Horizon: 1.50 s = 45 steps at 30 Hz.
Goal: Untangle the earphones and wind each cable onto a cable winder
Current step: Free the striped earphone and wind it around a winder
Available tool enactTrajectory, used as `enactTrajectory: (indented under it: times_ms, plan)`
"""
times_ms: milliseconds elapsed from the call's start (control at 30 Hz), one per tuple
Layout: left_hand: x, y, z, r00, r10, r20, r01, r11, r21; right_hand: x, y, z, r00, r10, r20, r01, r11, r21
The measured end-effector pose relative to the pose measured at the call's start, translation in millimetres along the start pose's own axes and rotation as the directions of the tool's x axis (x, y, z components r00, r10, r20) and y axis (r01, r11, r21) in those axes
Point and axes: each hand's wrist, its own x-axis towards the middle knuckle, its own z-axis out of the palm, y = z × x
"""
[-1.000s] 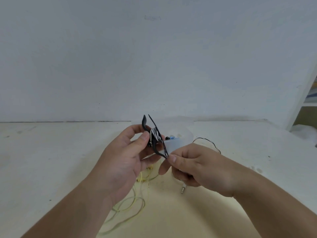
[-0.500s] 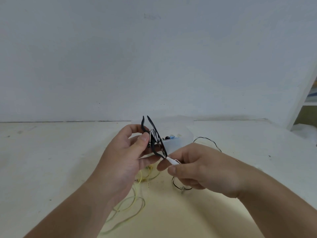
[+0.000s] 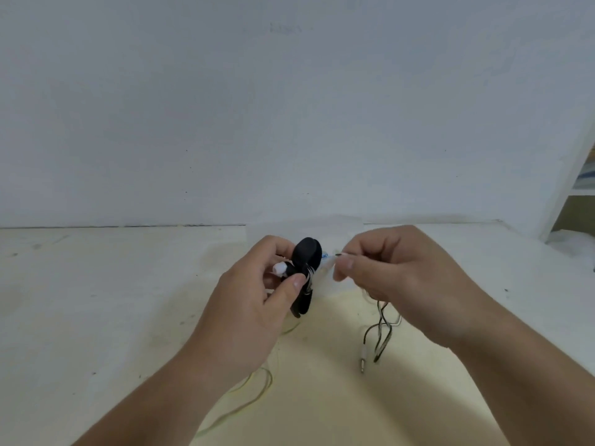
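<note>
Left hand [image 3: 248, 304]: grips black cable winder [image 3: 306, 272]. Right hand [image 3: 399, 278]: pinches black-white cable [image 3: 381, 329], plug [image 3: 363, 360] dangling above table [image 3: 96, 300].

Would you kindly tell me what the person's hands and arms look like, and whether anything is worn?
The left hand and right hand are bare: no gloves or rings show, and the nails are short. The left forearm and right forearm are bare to the picture's lower edge, with no sleeve, watch or bracelet in view.
</note>
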Motion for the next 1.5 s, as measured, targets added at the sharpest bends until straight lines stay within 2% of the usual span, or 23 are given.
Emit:
enactTrajectory:
  times_ms: [100,200,367,600,867,967,1100,1300,1367,1500]
  plan:
    - [-0.4,4.5,0.9,0.998,-0.026,0.060,0.032,0.995,-0.093,2.3,4.0,-3.0,0.992,0.019,-0.123,-0.018,1.000,0.012]
    - [-0.7,6.0,0.4,0.991,-0.056,0.125,0.075,0.986,-0.151,3.8,4.9,-6.1,0.986,0.032,-0.166,-0.031,0.999,0.011]
    - [-1.9,4.5,0.2,0.971,-0.088,0.224,0.137,0.968,-0.211,3.6,6.3,-6.8,0.990,-0.005,-0.143,0.007,1.000,0.019]
    - [-3.2,7.4,-0.6,0.950,-0.100,0.297,0.188,0.940,-0.285,9.0,16.6,-6.8,0.994,0.085,-0.067,-0.073,0.983,0.171]
    - [-4.1,10.6,1.0,0.945,-0.077,0.319,0.188,0.924,-0.334,11.3,26.3,-13.1,0.986,0.137,-0.092,-0.124,0.982,0.141]
    - [-4.2,9.5,3.3,0.942,-0.055,0.330,0.183,0.911,-0.370,12.1,30.7,-6.7,0.983,0.184,-0.015,-0.181,0.975,0.127]
    - [-3.8,7.0,5.8,0.963,-0.058,0.262,0.171,0.885,-0.433,12.5,32.5,7.8,0.973,0.220,0.070,-0.223,0.974,0.041]
    - [2.4,2.3,1.7,0.974,-0.167,0.156,0.226,0.797,-0.560,6.2,32.1,23.6,0.926,0.222,0.305,-0.216,0.975,-0.052]
    - [4.4,-0.2,-1.3,0.969,-0.206,0.138,0.248,0.803,-0.541,3.8,29.9,24.1,0.899,0.224,0.376,-0.217,0.974,-0.062]
    - [5.2,-2.0,-4.5,0.964,-0.244,0.108,0.265,0.828,-0.494,1.5,25.0,16.4,0.875,0.223,0.431,-0.213,0.974,-0.072]
